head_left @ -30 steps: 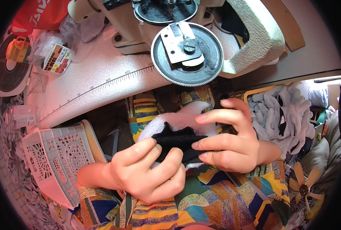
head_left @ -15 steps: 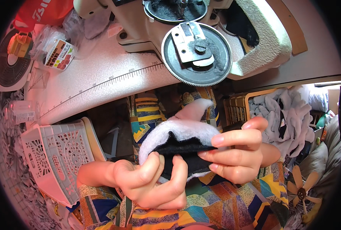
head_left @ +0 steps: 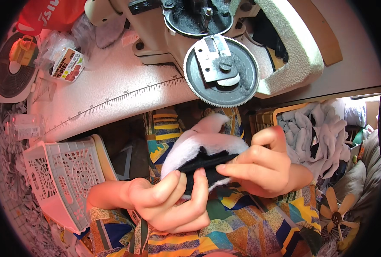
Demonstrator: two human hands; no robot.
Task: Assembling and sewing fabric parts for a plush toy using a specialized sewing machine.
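1. Black cloth (head_left: 208, 162) is pinched between finger and thumb by the left hand (head_left: 167, 202) and the right hand (head_left: 265, 168).
2. White plush (head_left: 187, 149) bordering it is held over the lap (head_left: 246, 218), short of the worktop (head_left: 107, 83).
3. Cloth and plush are already layered; whether they are sewn cannot be told.

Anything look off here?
Just untidiness: the lower toothed disc looks dusty, perhaps with lint, and grey scraps lie loose outside the white basket at left. Nothing looks clearly spilled or broken.
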